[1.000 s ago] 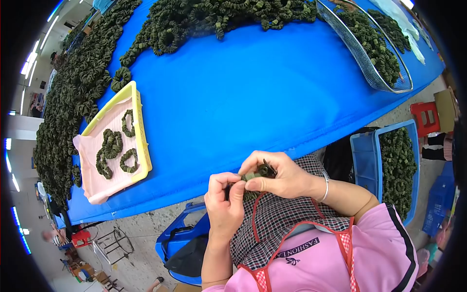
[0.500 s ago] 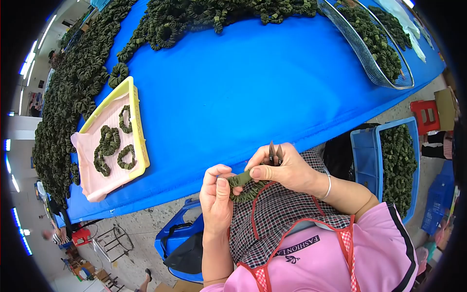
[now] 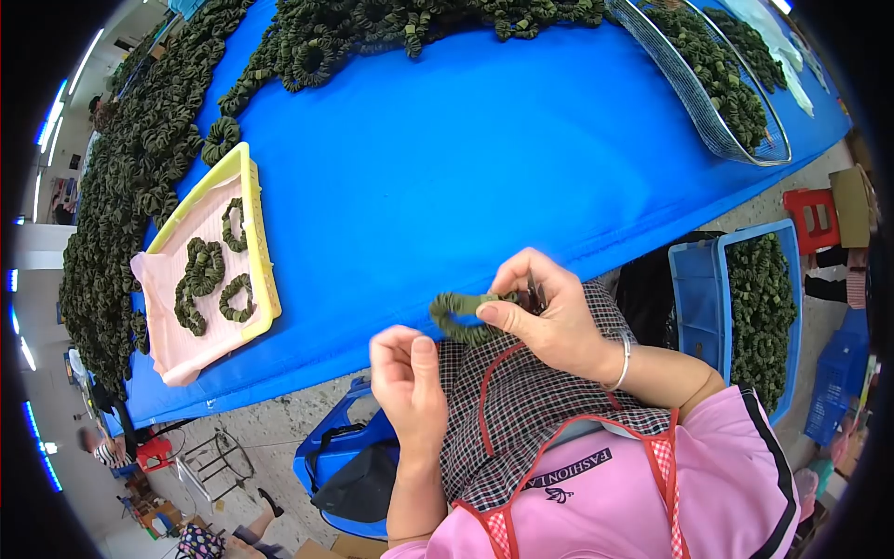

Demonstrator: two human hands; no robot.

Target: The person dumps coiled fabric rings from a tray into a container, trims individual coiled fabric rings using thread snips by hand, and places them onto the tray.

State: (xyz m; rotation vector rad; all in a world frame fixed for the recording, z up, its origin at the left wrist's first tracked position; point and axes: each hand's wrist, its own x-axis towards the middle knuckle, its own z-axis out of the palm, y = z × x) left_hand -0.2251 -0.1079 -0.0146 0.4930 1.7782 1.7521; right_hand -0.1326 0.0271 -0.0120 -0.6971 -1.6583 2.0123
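Observation:
A dark green scrunchie [image 3: 456, 320] hangs from my right hand [image 3: 551, 317], pinched between thumb and fingers above my lap. Small dark scissors [image 3: 534, 293] are tucked in the same hand, partly hidden by the fingers. My left hand [image 3: 408, 377] is to the left of the scrunchie, not touching it, its fingers curled and thumb raised with nothing visible between them. On the table's left part, a yellow tray [image 3: 264, 270] lined with pink cloth holds several green scrunchies [image 3: 205, 265].
Scrunchie heaps [image 3: 121, 224] cover the left and far parts of the blue table [image 3: 447, 168]. A wire basket [image 3: 684, 93] of scrunchies stands at the far right. Beside my right arm is a filled blue crate [image 3: 700, 307]. A blue chair [image 3: 345, 447] and distant people are at lower left.
My left hand has let go of the scrunchie and moved left. My right hand has lifted it slightly up and to the right. The scissors' blades have turned downward, more hidden by the fingers.

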